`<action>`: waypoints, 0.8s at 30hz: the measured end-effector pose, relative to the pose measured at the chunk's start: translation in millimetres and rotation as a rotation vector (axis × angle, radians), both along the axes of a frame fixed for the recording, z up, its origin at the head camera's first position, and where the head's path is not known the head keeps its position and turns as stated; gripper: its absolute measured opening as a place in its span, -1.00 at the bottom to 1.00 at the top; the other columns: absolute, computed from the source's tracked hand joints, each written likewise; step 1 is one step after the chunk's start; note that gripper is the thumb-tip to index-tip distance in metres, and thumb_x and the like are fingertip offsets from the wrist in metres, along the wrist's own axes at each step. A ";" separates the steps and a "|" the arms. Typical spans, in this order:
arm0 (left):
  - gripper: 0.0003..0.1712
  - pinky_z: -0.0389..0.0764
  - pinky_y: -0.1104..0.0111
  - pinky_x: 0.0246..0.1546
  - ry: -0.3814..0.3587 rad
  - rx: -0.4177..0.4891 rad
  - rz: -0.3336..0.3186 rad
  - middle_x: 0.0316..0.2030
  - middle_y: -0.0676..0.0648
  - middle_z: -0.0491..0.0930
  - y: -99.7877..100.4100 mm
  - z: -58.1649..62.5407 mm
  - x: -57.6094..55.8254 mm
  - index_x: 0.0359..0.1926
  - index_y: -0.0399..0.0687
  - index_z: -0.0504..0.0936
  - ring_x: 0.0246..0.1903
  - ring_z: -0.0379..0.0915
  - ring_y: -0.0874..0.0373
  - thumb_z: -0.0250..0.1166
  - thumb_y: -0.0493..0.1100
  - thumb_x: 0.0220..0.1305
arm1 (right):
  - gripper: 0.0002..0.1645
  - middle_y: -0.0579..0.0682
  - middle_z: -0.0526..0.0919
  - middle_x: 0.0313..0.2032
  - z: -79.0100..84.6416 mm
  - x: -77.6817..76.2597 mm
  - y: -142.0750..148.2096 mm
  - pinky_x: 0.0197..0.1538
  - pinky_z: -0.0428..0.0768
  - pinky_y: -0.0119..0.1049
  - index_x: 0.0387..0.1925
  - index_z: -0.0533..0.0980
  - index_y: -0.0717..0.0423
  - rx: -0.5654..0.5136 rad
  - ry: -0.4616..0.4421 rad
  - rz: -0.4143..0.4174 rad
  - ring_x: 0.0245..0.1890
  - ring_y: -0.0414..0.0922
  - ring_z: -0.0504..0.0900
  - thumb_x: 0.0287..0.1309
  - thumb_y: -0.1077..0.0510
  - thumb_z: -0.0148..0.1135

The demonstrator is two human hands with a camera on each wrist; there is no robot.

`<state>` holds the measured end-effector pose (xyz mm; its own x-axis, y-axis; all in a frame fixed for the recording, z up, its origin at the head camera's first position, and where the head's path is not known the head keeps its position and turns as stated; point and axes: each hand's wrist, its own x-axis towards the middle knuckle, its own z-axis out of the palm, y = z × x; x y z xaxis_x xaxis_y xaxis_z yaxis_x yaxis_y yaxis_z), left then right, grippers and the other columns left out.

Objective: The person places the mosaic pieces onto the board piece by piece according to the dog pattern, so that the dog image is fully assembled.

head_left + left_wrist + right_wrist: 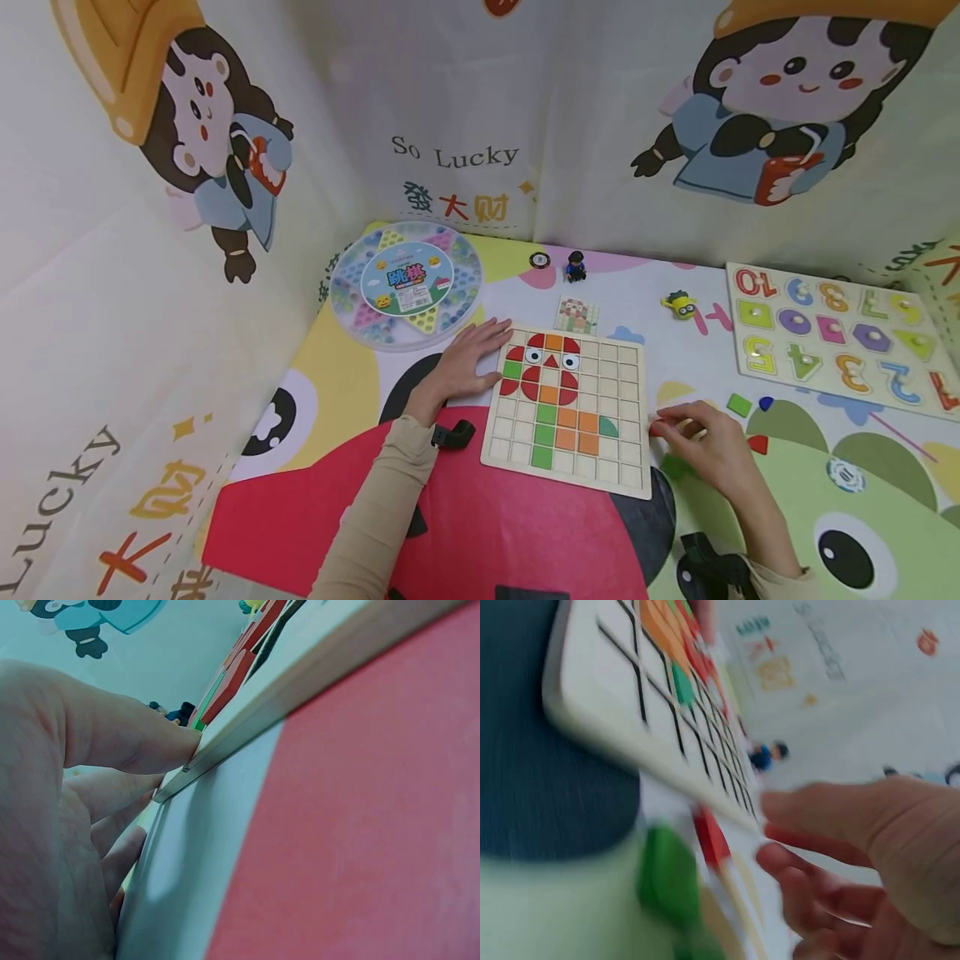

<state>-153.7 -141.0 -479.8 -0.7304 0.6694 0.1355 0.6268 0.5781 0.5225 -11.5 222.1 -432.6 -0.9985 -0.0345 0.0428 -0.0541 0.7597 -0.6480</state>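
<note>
A square wooden grid board (622, 375) lies on the table, with red, orange, green and white pieces forming a picture in its cells. My left hand (467, 364) rests at the board's upper left edge with fingers extended, and its thumb (142, 742) touches the rim. Just off the right edge, my right hand (705, 437) pinches a small red piece (657, 427) between thumb and forefinger. A green block (664, 874) and another red piece (711, 837) lie below that hand, beside the board. The right wrist view is blurred.
Loose to the right are a green square (738, 405), a blue piece (766, 403) and a red piece (759, 444). A picture card (577, 316) lies behind the board. A round Chinese checkers box (408, 333) stands back left, a number puzzle (843, 333) back right. Small figures (575, 267) stand behind.
</note>
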 end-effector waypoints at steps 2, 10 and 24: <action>-0.16 -0.11 -0.01 0.47 0.004 -0.002 -0.002 0.48 -0.16 0.14 -1.0 -0.5 0.0 0.45 -0.20 0.26 0.49 -0.09 -0.12 0.17 0.05 0.20 | -0.74 -0.02 0.62 -0.36 0.6 5.2 12.0 -0.53 0.47 -0.40 -0.24 0.71 0.20 0.030 -0.024 0.026 -0.49 -0.26 0.51 -0.03 0.22 0.51; -0.16 -0.13 0.00 0.48 -0.001 0.010 0.006 0.48 -0.14 0.14 -2.7 0.4 0.6 0.46 -0.19 0.25 0.49 -0.10 -0.11 0.16 0.07 0.21 | -0.56 -0.10 0.52 -0.42 0.1 20.2 31.3 -0.49 0.32 -0.38 -0.24 0.74 0.15 0.152 -0.065 0.063 -0.51 -0.29 0.39 -0.23 0.06 0.64; -0.15 -0.10 -0.01 0.47 0.016 0.017 -0.003 0.48 -0.16 0.15 -1.5 -2.4 0.6 0.45 -0.20 0.26 0.49 -0.08 -0.12 0.19 0.05 0.19 | -0.67 -0.20 0.54 -0.52 0.7 23.8 16.5 -0.52 0.36 -0.41 -0.46 0.56 -0.01 0.108 -0.011 0.062 -0.58 -0.32 0.38 -0.23 0.28 0.60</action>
<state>-153.1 -142.5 -482.1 -0.7261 0.6690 0.1590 0.6369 0.5673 0.5220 12.4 238.6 -431.9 -0.9947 -0.1000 0.0246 -0.0964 0.8203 -0.5637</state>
